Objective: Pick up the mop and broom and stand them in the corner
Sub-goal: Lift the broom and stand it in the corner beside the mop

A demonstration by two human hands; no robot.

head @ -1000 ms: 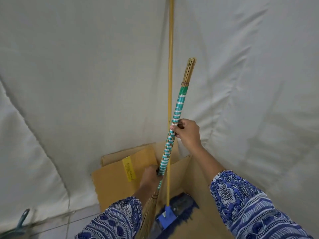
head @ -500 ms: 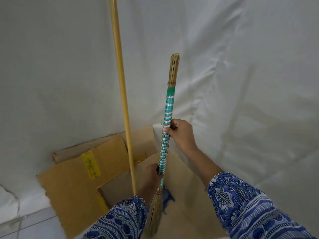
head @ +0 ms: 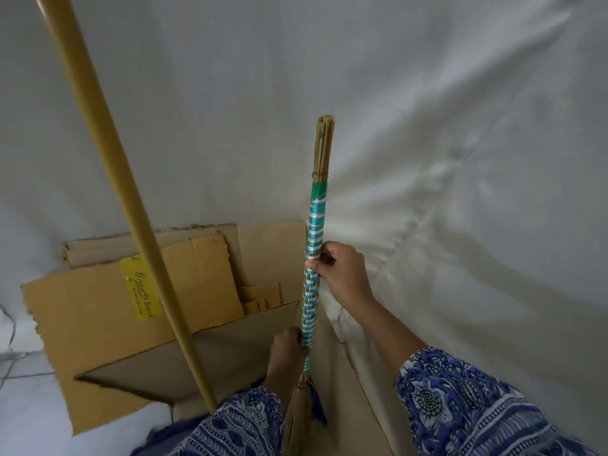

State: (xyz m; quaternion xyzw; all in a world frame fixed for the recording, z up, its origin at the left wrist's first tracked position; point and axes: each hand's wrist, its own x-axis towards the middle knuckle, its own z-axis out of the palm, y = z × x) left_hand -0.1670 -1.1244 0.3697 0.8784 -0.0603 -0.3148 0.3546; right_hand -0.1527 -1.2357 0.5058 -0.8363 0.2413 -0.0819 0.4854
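Broom now upright w/ both hands gripping it, left hand low, right hand mid; mop pole swung left in view, leaning free, so just release left.

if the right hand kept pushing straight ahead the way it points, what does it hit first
Past the broom it grips, the right hand would probably meet the upright cardboard in the corner first, then the white sheet; depth is hard to judge.

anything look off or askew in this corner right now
The yellow mop pole slants steeply across the left instead of standing straight like the broom held in both hands. The cardboard sheets behind it are ragged and torn along their edges, stacked unevenly against the cloth-covered wall. Nothing is spilled.
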